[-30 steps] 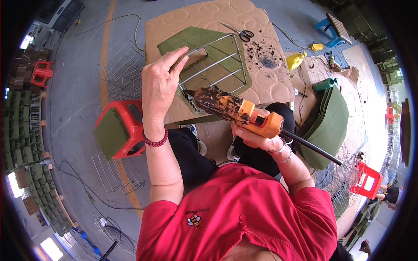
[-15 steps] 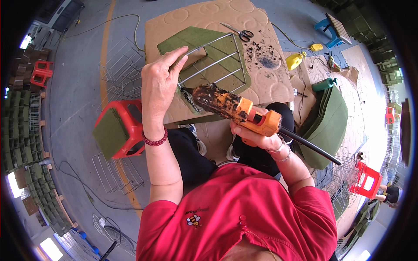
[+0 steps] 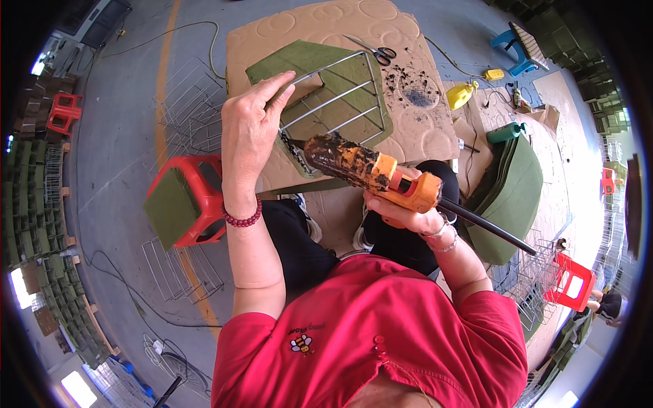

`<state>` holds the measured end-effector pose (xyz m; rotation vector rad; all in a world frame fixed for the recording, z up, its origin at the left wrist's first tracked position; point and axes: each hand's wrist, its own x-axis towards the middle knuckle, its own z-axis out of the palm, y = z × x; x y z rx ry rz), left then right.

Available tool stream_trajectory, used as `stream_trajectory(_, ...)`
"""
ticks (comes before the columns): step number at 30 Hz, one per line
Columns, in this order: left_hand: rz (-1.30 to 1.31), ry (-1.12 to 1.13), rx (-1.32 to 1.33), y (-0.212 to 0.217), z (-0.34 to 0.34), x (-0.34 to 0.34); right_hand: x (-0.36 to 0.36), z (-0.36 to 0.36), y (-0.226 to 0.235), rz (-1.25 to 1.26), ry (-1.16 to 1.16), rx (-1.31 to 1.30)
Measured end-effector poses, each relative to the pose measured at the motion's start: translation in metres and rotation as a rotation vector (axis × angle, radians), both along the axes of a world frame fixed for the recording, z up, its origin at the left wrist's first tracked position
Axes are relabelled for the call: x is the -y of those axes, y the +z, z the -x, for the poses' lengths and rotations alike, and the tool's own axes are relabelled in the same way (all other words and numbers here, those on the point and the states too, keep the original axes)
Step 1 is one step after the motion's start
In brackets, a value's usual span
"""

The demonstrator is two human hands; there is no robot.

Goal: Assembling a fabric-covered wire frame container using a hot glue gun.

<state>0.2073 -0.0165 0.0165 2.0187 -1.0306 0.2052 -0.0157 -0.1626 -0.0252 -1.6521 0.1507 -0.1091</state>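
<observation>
Orange glue gun [image 3: 371,173]: clenched in right hand [image 3: 401,211].
Left hand [image 3: 248,132]: pressing green felt [image 3: 306,68] onto wire frame [image 3: 333,95].
Risk: hot nozzle near fingers, likely burn.

Grey concrete floor [image 3: 122,163] with yellow line [image 3: 162,75], red stool [image 3: 185,200], cardboard sheets [image 3: 326,20], daylight

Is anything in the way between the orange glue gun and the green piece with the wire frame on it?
Nothing visible blocks it. The right hand holds the glue gun, and its tip sits right at the near edge of the green felt piece. The left hand presses on the wire frame beside the tip, not in front of it.
</observation>
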Motion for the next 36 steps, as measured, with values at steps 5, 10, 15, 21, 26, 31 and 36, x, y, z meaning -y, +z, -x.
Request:
stream_trajectory(5, 0.005, -0.005, 0.005, 0.001, 0.000, 0.001, 0.002, 0.009, 0.001, -0.019, 0.025, -0.032)
stream_trajectory(10, 0.105, -0.023, 0.068, -0.010, -0.007, 0.002, -0.001, 0.014, -0.004, -0.168, -0.053, -0.215)
stream_trajectory(15, 0.026, 0.005, 0.009, -0.002, -0.002, 0.001, -0.001, 0.017, -0.001, -0.143, -0.035, -0.190)
stream_trajectory(21, 0.008, 0.009, 0.001, -0.001, -0.001, 0.000, -0.001, 0.022, -0.017, -0.145, -0.031, -0.209)
stream_trajectory(26, 0.012, 0.018, 0.008, -0.004, -0.003, 0.000, -0.001, 0.026, -0.030, 0.020, 0.009, -0.047)
stream_trajectory(31, 0.044, 0.009, 0.029, -0.008, -0.006, -0.002, 0.002, 0.034, -0.032, -0.012, -0.013, -0.103)
stream_trajectory(36, 0.028, 0.009, 0.042, -0.006, -0.005, 0.000, -0.002, 0.040, -0.039, -0.041, -0.047, -0.029)
